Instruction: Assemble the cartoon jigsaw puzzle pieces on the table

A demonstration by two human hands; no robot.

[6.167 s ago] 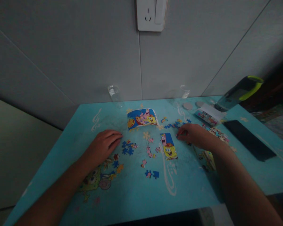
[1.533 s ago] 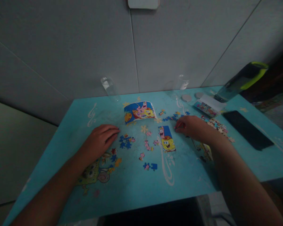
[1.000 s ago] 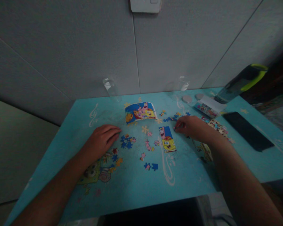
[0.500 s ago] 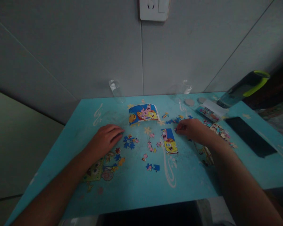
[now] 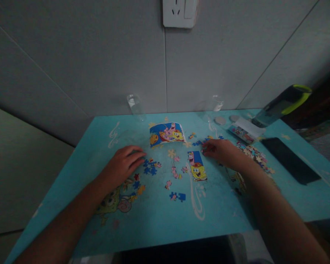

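Observation:
My left hand (image 5: 124,164) lies flat on the blue table (image 5: 154,216), fingers stretched out, just left of a small cluster of blue puzzle pieces (image 5: 151,167). My right hand (image 5: 219,151) rests beside the top right corner of an assembled puzzle strip (image 5: 197,165), fingers curled in a pinch on a small puzzle piece. A curled reference picture (image 5: 167,133) lies behind the strip. Loose pink pieces (image 5: 176,171) and a blue pair (image 5: 177,197) lie between my hands.
A heap of loose pieces (image 5: 254,155) lies right of my right hand. A black phone (image 5: 290,160), a dark bottle with a green lid (image 5: 282,105), a small printed box (image 5: 243,131), two round lids (image 5: 220,120) and two clear cups (image 5: 135,105) stand along the back and right. The wall is close behind.
My right hand has crept slightly left toward the top of the assembled strip. My left hand has stayed flat in place. The view has tilted a little.

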